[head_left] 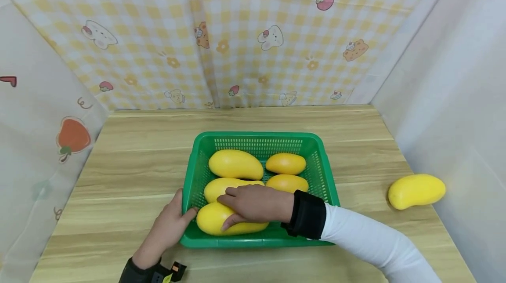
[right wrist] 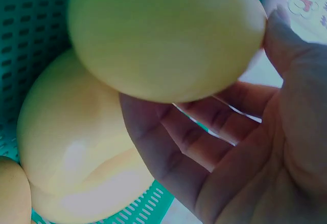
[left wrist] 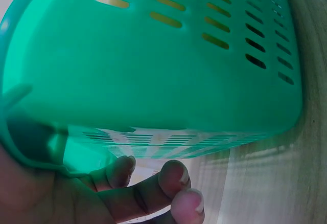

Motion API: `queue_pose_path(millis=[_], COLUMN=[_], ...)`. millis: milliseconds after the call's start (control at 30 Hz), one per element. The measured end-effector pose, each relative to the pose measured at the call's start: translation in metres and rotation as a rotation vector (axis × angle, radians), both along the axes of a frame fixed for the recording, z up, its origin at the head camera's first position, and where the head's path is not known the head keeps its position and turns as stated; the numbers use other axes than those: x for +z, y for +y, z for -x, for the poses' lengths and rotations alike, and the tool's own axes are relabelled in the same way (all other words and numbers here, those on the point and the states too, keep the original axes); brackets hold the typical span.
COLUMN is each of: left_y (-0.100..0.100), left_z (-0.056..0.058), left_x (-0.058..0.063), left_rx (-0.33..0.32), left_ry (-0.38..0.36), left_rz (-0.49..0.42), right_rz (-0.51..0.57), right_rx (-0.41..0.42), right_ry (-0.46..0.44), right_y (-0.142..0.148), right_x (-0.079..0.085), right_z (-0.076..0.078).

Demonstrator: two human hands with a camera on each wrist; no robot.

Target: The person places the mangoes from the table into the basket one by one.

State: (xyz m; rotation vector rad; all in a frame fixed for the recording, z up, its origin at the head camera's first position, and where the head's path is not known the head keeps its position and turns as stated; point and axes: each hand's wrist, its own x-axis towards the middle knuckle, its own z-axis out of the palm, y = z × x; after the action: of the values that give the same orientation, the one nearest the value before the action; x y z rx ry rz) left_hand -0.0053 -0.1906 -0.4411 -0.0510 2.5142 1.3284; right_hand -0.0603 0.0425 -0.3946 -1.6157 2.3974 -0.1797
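A green plastic basket (head_left: pixel 253 243) with slotted walls stands on the wooden table, holding several yellow mangoes. My left hand (head_left: pixel 170 221) grips its left rim, the thumb over the edge and the fingers outside; the left wrist view shows those fingers curled beside the basket wall (left wrist: pixel 102 70). Over the basket's front part, my right hand (head_left: pixel 257 204) holds the nearest large mango (head_left: pixel 209 219). In the right wrist view, thumb and fingers lie on opposite sides of that mango (right wrist: pixel 163 35). Another large mango (head_left: pixel 217 188) lies right behind it, partly covered by the right hand.
One more large mango (head_left: pixel 233 164) sits at the basket's back left. Two smaller, more orange mangoes (head_left: pixel 286 163) lie on its right side. Outside, a single yellow mango (head_left: pixel 417 190) rests near the table's right edge. A checked curtain (head_left: pixel 245 54) hangs behind the table (head_left: pixel 138 164).
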Motion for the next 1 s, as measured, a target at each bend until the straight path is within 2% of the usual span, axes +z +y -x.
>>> queue_pose_path(millis=[133,400,500,700,867,1000], left_y=[-0.001,-0.002,-0.001,0.003,0.004,0.002], left_z=[0.001,0.0,0.0,0.0,0.0,-0.002], left_x=[0.001,0.003,0.003,0.0,0.0,0.002], left_rx=[-0.006,-0.013,-0.009,0.0,0.008,0.013], left_ry=[0.001,0.002,-0.011,-0.011,0.005,0.018], left_rz=[-0.007,0.026,0.019,-0.016,-0.036,-0.025], right_rz=[-0.016,-0.094,-0.107,-0.059,-0.058,-0.081], right_rx=[-0.03,-0.088,-0.084,-0.021,-0.052,-0.041], right_ry=[0.022,-0.007,0.002,-0.091,-0.131,-0.159], right_y=[-0.003,-0.009,-0.007,0.007,0.017,0.02], right_x=[0.003,0.007,0.008,0.016,0.026,0.025], right_z=[-0.003,-0.009,-0.008,0.004,0.013,0.012])
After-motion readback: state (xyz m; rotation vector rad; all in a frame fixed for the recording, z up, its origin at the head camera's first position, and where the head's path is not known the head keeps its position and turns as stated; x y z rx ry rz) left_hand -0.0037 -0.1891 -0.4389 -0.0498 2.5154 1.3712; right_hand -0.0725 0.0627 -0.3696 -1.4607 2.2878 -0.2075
